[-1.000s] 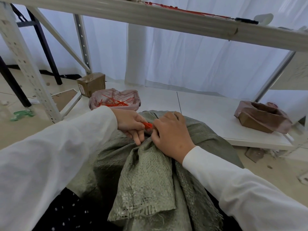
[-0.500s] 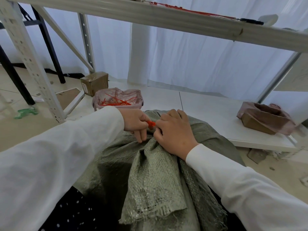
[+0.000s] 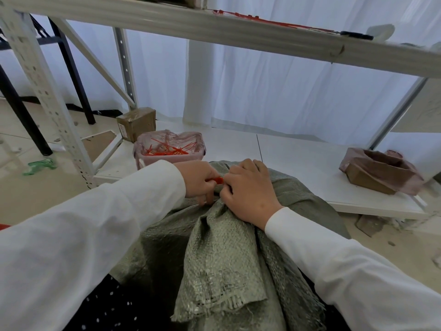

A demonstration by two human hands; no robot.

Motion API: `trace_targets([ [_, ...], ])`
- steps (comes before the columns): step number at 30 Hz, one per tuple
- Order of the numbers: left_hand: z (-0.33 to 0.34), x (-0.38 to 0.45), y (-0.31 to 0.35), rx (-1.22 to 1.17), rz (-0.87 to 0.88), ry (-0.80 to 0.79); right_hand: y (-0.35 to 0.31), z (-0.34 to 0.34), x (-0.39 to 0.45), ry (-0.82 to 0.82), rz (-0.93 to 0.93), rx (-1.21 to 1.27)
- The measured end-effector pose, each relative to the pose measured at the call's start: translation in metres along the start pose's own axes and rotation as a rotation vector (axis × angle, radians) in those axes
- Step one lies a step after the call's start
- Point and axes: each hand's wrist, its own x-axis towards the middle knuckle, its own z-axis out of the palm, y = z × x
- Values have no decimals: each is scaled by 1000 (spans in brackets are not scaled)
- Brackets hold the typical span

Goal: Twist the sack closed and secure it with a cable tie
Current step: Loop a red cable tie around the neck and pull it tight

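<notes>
While both hands bunch the green sack (image 3: 222, 254) neck, the left hand (image 3: 199, 179) pinches a red cable tie (image 3: 217, 180); the right hand (image 3: 250, 192) apparently grips fabric. Behind, a lined bin (image 3: 167, 158) holds more red ties (image 3: 167, 150).

- The small cardboard box (image 3: 136, 123) at the back of the lower shelf carries a white label on its left face; the print is too small and blurred to read.
- No other text, brand, number or sign can be read anywhere.
</notes>
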Motion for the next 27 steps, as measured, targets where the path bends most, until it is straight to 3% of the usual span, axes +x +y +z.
trace_targets([
  [7,7,-4,20,306,-6,30,0,-4,1,-66,29,48],
  [11,11,-3,23,389,-25,66,-2,1,-1,43,55,89],
  [15,5,-4,15,37,-8,27,2,1,-3,-9,41,87],
  [20,3,2,-4,-483,-135,30,5,-4,-5,-69,20,89],
  [27,7,5,-13,-678,-109,-34,7,-7,-6,-102,45,124],
])
